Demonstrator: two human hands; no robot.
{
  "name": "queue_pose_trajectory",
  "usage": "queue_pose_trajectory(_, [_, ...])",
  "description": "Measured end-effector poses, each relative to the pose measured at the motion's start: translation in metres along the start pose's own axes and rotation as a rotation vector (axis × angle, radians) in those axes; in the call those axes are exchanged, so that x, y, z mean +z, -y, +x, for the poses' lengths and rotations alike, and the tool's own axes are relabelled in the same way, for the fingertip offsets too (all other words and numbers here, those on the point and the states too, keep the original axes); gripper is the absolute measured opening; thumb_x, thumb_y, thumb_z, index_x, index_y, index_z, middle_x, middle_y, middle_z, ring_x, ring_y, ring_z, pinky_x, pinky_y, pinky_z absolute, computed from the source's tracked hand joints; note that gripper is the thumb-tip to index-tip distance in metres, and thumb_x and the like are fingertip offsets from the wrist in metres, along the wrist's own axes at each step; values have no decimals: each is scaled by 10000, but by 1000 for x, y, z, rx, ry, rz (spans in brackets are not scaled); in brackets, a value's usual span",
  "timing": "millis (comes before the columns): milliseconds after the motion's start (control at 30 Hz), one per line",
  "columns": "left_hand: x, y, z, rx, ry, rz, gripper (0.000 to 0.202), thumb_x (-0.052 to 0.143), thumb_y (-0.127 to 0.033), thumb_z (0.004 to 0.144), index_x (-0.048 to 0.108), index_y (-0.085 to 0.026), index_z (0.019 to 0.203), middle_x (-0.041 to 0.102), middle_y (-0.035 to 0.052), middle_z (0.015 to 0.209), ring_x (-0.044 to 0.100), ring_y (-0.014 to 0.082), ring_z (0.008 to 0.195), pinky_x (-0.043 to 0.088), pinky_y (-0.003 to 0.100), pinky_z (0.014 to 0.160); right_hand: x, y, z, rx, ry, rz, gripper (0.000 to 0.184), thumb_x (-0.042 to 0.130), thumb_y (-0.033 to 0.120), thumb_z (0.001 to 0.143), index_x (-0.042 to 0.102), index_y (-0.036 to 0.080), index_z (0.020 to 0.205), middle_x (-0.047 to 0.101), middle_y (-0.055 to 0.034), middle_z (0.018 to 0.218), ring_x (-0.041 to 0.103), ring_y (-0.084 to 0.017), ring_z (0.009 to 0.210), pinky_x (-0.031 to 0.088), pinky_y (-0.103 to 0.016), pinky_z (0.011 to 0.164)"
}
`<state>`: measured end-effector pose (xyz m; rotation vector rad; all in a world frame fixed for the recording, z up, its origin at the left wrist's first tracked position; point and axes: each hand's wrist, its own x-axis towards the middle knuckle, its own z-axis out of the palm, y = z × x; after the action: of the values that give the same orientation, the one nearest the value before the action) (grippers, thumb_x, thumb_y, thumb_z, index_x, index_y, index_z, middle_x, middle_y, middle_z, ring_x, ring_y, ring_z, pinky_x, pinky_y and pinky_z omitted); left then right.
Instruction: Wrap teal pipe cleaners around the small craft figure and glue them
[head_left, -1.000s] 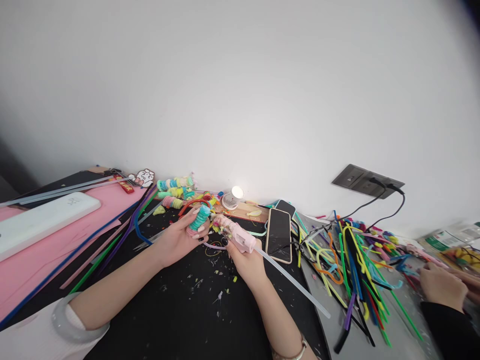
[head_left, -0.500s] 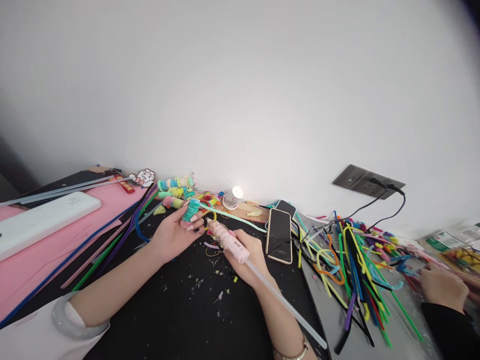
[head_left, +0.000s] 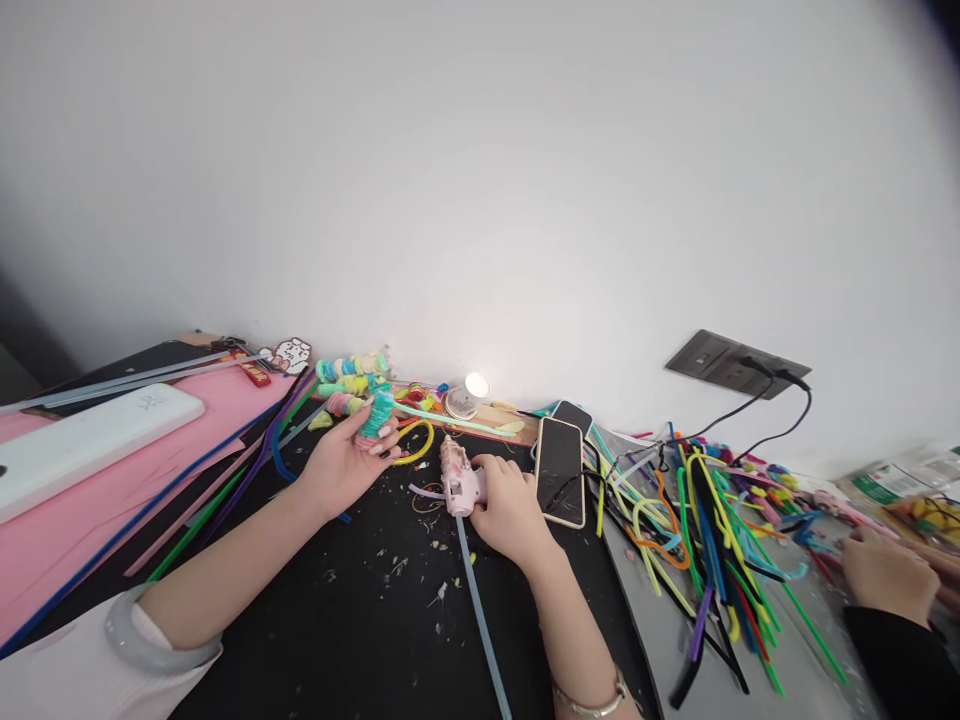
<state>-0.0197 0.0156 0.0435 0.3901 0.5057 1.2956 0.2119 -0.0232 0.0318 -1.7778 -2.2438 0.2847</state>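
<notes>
My left hand is closed around a coiled pipe-cleaner roll, teal above and pink below. From it a loose mint pipe-cleaner end sticks out to the right. The fingers of my right hand wrap the handle of a pink glue gun, low at the black work mat. Its nozzle points toward the wall, and a long translucent glue stick runs out of its back toward me. Beyond my left hand lie similar striped coils. A yellow pipe-cleaner loop rests between my hands.
A paper cup stands by the wall. Right of my right hand lies a phone, then a heap of pipe cleaners. A white power bank-like box sits on pink sheets at left. Another person's hand is at far right.
My right hand has lowered the glue gun away from the coil and turned it, so the glue stick swings left, toward me. My left hand keeps the coil, shifted slightly left.
</notes>
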Motion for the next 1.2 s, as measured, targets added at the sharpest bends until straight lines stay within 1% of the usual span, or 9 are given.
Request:
queue_pose_trajectory(67, [1, 2, -2, -42, 33, 18, 433, 310, -161, 1073, 520, -187, 695, 500, -3, 621, 420, 108, 468, 480, 238, 520, 0, -1, 0, -12, -96, 3, 442, 574, 96, 717, 620, 185, 1148, 690, -132, 1176, 581, -332, 1082, 399, -451, 914])
queue_pose_trajectory(167, [-1, 6, -5, -68, 134, 37, 378, 362, -140, 1056, 558, -180, 736, 497, -7, 617, 436, 115, 499, 475, 232, 526, -2, -1, 0, -77, -376, 130, 219, 552, 137, 763, 590, 199, 969, 656, -112, 1029, 578, -303, 980, 440, -437, 874])
queue_pose_trajectory(267, [-3, 10, -7, -96, 256, 63, 289, 486, -157, 1027, 602, -171, 763, 481, -17, 601, 444, 118, 531, 469, 220, 531, -2, 1, 2, -197, -557, 225, 175, 565, 210, 863, 588, 199, 1037, 657, -120, 1061, 581, -297, 1032, 457, -437, 910])
queue_pose_trajectory(333, [-5, 12, -8, -137, 317, 78, 236, 567, -182, 1001, 620, -171, 772, 489, -17, 603, 438, 115, 540, 473, 220, 544, 0, 2, 2, -281, -526, 223, 172, 576, 215, 915, 616, 207, 1082, 696, -109, 1077, 601, -284, 1052, 446, -428, 937])
queue_pose_trajectory(400, [-6, 14, -8, -163, 341, 94, 180, 621, -208, 979, 638, -178, 802, 503, -15, 615, 439, 116, 549, 474, 221, 551, 2, 2, 3, -329, -473, 222, 106, 540, 193, 963, 642, 214, 978, 719, -71, 932, 630, -244, 910, 457, -379, 863])
queue_pose_trajectory(533, [-9, 18, -6, -94, 263, 177, 13, 675, -217, 944, 674, -205, 939, 548, -14, 698, 473, 118, 580, 490, 224, 571, 6, 2, 2, -316, -483, 303, 233, 464, 181, 991, 604, 214, 808, 653, -26, 738, 574, -173, 657, 430, -287, 636])
queue_pose_trajectory(700, [-11, 24, -3, 15, 170, 333, 60, 689, -208, 930, 698, -222, 987, 589, 4, 810, 521, 127, 638, 470, 209, 578, 6, 7, -1, -330, -517, 344, 260, 439, 215, 996, 597, 213, 789, 623, -12, 706, 555, -155, 616, 411, -263, 583])
queue_pose_trajectory(933, [-12, 28, -4, 105, 137, 540, 108, 739, -274, 917, 698, -242, 1012, 662, 12, 900, 582, 147, 701, 440, 222, 607, 5, 12, -4, -355, -539, 354, 277, 430, 214, 999, 570, 220, 760, 586, -5, 674, 547, -157, 603, 391, -260, 565])
queue_pose_trajectory(1200, [-19, 35, -1, 279, 113, 827, 203, 761, -276, 885, 673, -253, 1067, 711, 24, 1026, 659, 215, 947, 478, 272, 807, 5, 16, -7, -362, -513, 362, 279, 433, 231, 1009, 568, 227, 765, 599, -5, 662, 559, -162, 587, 395, -260, 563])
